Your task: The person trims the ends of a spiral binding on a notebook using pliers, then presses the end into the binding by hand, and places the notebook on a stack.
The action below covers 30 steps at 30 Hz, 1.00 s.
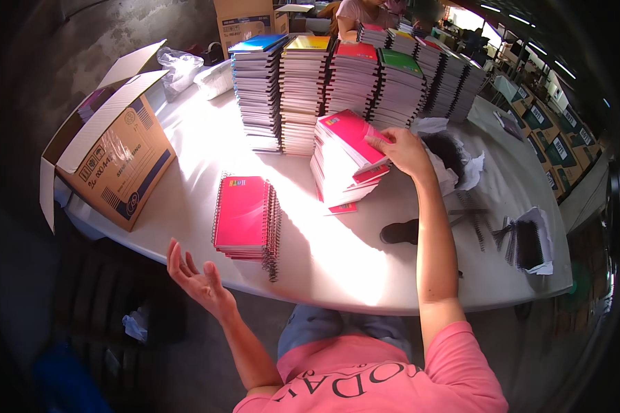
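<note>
Centre frame, the right hand (404,153) pinches a red booklet (348,136); the left hand (203,282) (lower left) spreads near spiral notebooks (241,212).

Pink covers (240,213) smooth, slightly glossy; coils (274,230) dark metal; tabletop (303,265) smooth; carton (120,165) matt cardboard; bag (180,71) crinkled plastic.

A bare lane runs from the counter's (317,282) near edge between the bound books (240,213) and the loose pile (336,165); tall stacks (303,96) block the far edge, a carton (124,165) the left, coils (529,244) the right.
</note>
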Tool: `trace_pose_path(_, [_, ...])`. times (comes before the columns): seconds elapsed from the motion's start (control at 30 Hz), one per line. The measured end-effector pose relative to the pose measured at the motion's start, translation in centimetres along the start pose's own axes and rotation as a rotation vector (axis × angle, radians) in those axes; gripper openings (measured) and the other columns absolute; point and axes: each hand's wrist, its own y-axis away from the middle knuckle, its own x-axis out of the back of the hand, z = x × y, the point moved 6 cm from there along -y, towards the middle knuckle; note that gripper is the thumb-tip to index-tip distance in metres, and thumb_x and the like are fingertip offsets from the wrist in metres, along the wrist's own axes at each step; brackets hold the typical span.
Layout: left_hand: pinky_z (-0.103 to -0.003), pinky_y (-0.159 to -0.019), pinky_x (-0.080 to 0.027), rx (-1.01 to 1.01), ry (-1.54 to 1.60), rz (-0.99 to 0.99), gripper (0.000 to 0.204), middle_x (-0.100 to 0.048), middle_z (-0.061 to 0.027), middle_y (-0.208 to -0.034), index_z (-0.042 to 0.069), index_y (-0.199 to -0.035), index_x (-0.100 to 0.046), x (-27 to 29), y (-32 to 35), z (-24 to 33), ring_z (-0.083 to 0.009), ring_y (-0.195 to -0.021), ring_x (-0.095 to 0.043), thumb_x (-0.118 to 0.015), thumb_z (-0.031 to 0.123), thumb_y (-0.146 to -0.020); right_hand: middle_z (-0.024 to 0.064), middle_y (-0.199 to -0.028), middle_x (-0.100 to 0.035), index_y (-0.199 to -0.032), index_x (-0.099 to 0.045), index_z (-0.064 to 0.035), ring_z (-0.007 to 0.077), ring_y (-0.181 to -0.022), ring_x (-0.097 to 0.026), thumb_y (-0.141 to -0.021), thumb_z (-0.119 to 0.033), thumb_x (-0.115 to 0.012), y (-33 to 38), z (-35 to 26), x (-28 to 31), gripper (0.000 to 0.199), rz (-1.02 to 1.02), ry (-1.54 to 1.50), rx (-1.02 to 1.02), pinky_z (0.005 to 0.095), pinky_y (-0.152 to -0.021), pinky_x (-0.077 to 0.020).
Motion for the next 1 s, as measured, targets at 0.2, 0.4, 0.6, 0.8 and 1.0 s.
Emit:
trace_pose_path(0.2, [-0.047, -0.107, -0.031, -0.491, -0.123, -0.033, 0.050, -0.039, -0.0188, -0.131, 0.001, -0.125, -0.041, -3.8, 0.7, 8.7, -0.0364, -0.129, -0.037, -0.062, 0.026, -0.087, 0.0144, -0.097, -0.068, -0.104, -0.059, -0.0076, 0.0318, -0.100, -0.062, -0.070, -0.038, -0.079, 0.8, -1.6, 1.5, 0.050, 0.325, 0.147, 0.078, 0.0399, -0.084, -0.0463])
trace_pose_path(0.4, [-0.053, -0.105, -0.031, -0.566, -0.020, -0.317, 0.049, -0.045, -0.0177, -0.125, 0.005, -0.118, -0.051, -10.2, 4.8, 12.9, -0.0392, -0.126, -0.039, -0.069, 0.029, -0.080, 0.0113, -0.080, -0.068, -0.095, -0.052, -0.0064, 0.0286, -0.073, -0.068, -0.077, -0.014, -0.074, 8.4, -3.6, 2.4, 0.029, 0.346, -0.312, 0.408, 0.0377, -0.062, -0.0492])
trace_pose_path(0.6, [-0.061, -0.107, -0.014, -0.479, -0.397, -0.798, 0.058, -0.046, -0.0031, -0.136, 0.019, -0.135, -0.047, -17.7, 12.7, 11.6, -0.0264, -0.130, -0.039, -0.065, 0.033, -0.081, 0.0166, -0.089, -0.066, -0.101, -0.053, -0.0058, 0.0342, -0.081, -0.066, -0.074, -0.006, -0.072, 17.0, 5.9, -6.1, 0.032, 0.054, -0.069, 0.346, 0.0414, -0.068, -0.0513])
trace_pose_path(0.8, [-0.048, -0.098, -0.035, -0.470, -0.350, -0.827, 0.050, -0.054, -0.0099, -0.100, 0.008, -0.115, -0.055, -19.3, 15.8, 5.1, -0.0337, -0.114, -0.046, -0.073, 0.031, -0.075, 0.0131, -0.100, -0.063, -0.121, -0.054, -0.0082, 0.0245, -0.083, -0.061, -0.080, -0.014, -0.071, 16.9, 13.7, 1.8, 0.044, 0.190, -0.423, 0.084, 0.0304, -0.076, -0.0482])
trace_pose_path(1.0, [-0.048, -0.099, -0.028, -0.371, -0.316, -0.767, 0.056, -0.054, -0.0076, -0.085, 0.008, -0.089, -0.056, -20.3, 15.7, 6.3, -0.0292, -0.101, -0.047, -0.081, 0.048, -0.059, 0.0247, -0.104, -0.062, -0.134, -0.036, -0.0083, 0.0422, -0.097, -0.059, -0.077, -0.028, -0.069, 11.3, 30.1, 3.2, 0.069, 0.540, 0.104, -0.352, 0.0473, -0.085, -0.0442])
